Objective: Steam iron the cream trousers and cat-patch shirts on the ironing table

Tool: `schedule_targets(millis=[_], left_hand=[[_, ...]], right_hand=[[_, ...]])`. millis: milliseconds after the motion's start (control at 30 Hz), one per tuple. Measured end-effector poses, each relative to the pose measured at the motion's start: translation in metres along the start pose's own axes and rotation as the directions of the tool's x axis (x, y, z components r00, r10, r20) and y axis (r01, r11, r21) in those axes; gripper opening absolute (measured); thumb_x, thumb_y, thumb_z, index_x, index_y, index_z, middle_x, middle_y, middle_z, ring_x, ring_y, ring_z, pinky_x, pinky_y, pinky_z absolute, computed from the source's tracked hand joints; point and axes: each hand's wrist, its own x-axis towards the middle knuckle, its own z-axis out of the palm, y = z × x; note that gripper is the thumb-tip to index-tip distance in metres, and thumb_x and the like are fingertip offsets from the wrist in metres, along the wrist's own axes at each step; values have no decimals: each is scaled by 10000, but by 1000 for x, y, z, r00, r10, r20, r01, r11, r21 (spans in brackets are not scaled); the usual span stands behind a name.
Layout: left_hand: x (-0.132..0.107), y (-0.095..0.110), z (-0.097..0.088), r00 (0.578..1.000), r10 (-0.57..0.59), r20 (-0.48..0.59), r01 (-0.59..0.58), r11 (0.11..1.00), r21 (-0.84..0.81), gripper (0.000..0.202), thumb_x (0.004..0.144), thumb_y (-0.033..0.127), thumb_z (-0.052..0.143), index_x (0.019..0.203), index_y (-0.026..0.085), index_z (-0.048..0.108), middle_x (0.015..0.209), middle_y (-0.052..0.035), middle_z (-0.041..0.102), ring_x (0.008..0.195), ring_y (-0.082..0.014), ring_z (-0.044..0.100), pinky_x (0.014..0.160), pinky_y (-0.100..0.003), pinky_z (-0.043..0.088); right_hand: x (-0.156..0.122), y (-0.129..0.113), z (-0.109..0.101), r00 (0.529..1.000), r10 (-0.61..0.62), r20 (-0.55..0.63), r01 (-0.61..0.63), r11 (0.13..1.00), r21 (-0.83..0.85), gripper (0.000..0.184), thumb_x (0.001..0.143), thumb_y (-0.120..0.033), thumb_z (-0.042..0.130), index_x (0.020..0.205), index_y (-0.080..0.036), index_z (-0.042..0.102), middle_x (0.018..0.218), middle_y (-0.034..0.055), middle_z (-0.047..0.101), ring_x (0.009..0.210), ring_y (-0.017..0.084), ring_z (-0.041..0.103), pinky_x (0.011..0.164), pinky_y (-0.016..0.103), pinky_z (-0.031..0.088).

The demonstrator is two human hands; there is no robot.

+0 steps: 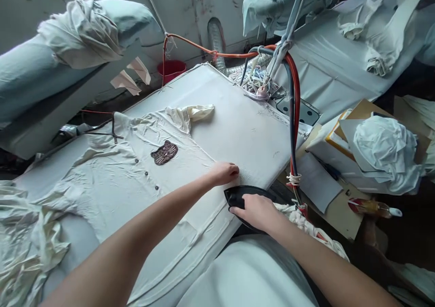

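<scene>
A cream shirt (129, 135) lies spread over the white padded ironing table (244, 117). Dark buttons (146, 174) run down its front beside a brown leopard-print cat-face patch (164, 152). At the shirt's right edge, my left hand (225, 173) is closed on the fabric, its fingertips curled and partly hidden. Just below it, my right hand (257, 210) is wrapped round the handle of a black iron (234, 196). The iron's pointed end faces left at the table's near edge, and its underside is hidden.
Orange and dark hoses (295, 103) hang down to the right of the table. A cloth-covered padded arm (136, 21) stands at the back left. Boxes with crumpled white cloth (385, 146) and a spray bottle (374, 208) are on the right. A red bucket (171, 69) stands behind.
</scene>
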Motion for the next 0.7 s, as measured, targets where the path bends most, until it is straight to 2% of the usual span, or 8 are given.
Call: schedule_targets(millis=[167, 300, 400, 467, 567, 600, 667, 700], left_hand=[[17, 12, -3, 988, -152, 30, 153, 987, -42, 159, 816, 286, 635, 892, 204, 749, 899, -81, 732, 799, -230, 653, 730, -317, 453], [29, 26, -20, 952, -305, 22, 304, 934, -187, 120, 673, 254, 774, 751, 167, 747, 690, -51, 696, 680, -195, 635, 697, -302, 461], [-12, 13, -25, 868, -461, -184, 363, 842, -398, 260, 861, 357, 614, 1022, 198, 744, 847, -35, 745, 731, -153, 658, 694, -247, 487], [-81, -6, -13, 656, -652, -380, 362, 714, -599, 322, 933, 383, 499, 1097, 205, 711, 943, -34, 755, 799, -139, 678, 731, -228, 510], [-222, -29, 28, 105, -918, -382, 425, 388, -818, 273, 882, 372, 533, 966, 196, 725, 958, -43, 763, 873, -166, 698, 799, -246, 533], [-269, -36, 43, -36, -941, -336, 458, 283, -842, 280, 876, 352, 514, 954, 184, 724, 971, -67, 764, 895, -191, 702, 809, -270, 537], [-344, -53, 66, -216, -942, -258, 484, 126, -866, 303, 872, 311, 464, 931, 173, 727, 987, -110, 765, 925, -237, 706, 806, -314, 541], [-369, -65, 72, -256, -939, -229, 487, 80, -870, 309, 871, 304, 454, 907, 172, 731, 971, -123, 766, 928, -253, 707, 797, -327, 540]], right_hand=[[-5, -11, -9, 996, -80, 26, 81, 996, -38, 519, 888, -662, 519, 1029, -195, 697, 972, 130, 749, 965, 324, 701, 825, 396, 504], [20, -31, -25, 989, -144, 31, 147, 982, -121, 525, 887, -642, 518, 1052, -177, 700, 998, 154, 745, 963, 334, 701, 804, 391, 498], [51, -18, -42, 991, -131, 16, 132, 981, -141, 487, 914, -594, 488, 1062, -180, 698, 1047, 158, 741, 975, 308, 698, 786, 356, 487], [72, 2, -56, 991, -130, -2, 129, 983, -134, 485, 934, -583, 444, 1007, -176, 698, 1036, 161, 743, 965, 293, 699, 764, 334, 481], [91, 18, -74, 994, -105, 6, 104, 979, -173, 516, 928, -618, 413, 862, -183, 683, 946, 170, 744, 893, 303, 704, 698, 332, 474], [91, 14, -76, 995, -98, 16, 99, 973, -209, 515, 917, -632, 421, 823, -191, 670, 905, 168, 741, 849, 306, 704, 663, 335, 465], [82, -14, -70, 993, -115, 28, 118, 954, -274, 510, 890, -665, 451, 791, -205, 648, 838, 149, 731, 767, 299, 692, 595, 331, 433], [76, -37, -63, 988, -150, 30, 153, 948, -281, 509, 879, -679, 466, 795, -208, 640, 822, 135, 726, 745, 288, 684, 576, 321, 418]])
